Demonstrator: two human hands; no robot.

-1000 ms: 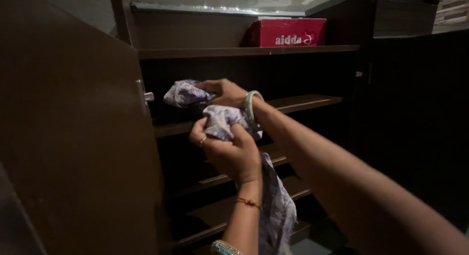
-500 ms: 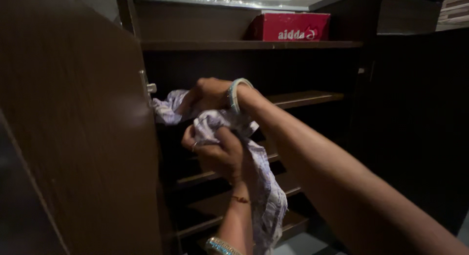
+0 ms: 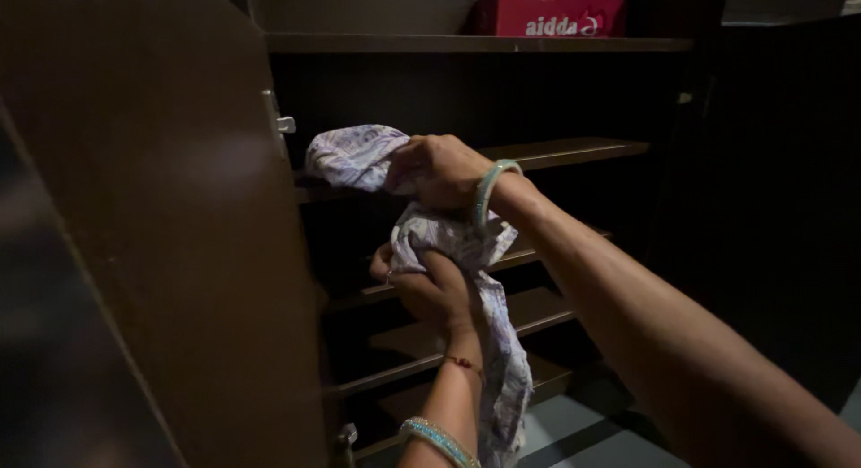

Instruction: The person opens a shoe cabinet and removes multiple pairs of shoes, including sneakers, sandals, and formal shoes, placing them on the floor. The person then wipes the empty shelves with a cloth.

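one cloth (image 3: pixel 448 244), two hands, one red box (image 3: pixel 552 9), five shelves.

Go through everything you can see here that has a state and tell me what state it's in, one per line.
Cabinet door: swung open.
Cloth: bunched on a shelf edge, its tail hanging down.
Right hand: closed on the cloth's upper part.
Left hand: closed on the cloth lower down.
Red box: closed, on the top shelf.
Lower shelves: bare where visible.

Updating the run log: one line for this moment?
right hand: grips cloth on shelf | left hand: holds cloth's hanging part
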